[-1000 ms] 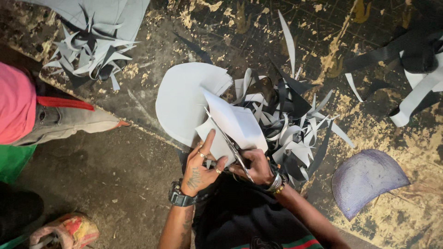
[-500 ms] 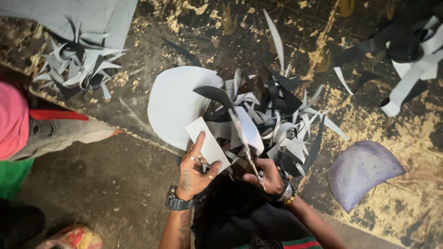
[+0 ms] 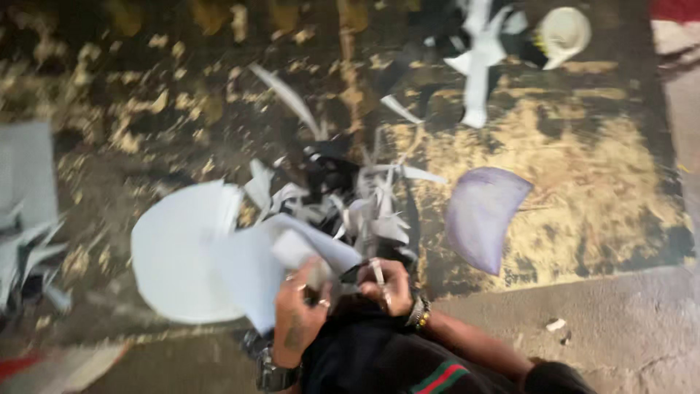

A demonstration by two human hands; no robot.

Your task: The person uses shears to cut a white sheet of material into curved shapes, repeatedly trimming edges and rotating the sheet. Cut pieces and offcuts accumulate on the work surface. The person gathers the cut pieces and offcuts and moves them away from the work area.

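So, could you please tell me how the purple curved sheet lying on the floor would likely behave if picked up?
The purple sheet looks thin and flat, so probably light and floppy. Its smooth surface may slide easily when pushed. The blur hides its exact material.

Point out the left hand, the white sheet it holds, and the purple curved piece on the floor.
left hand (image 3: 297,315): head view, back of the hand.
white sheet (image 3: 251,266): head view, flat middle.
purple curved piece (image 3: 483,213): head view, centre of its face.
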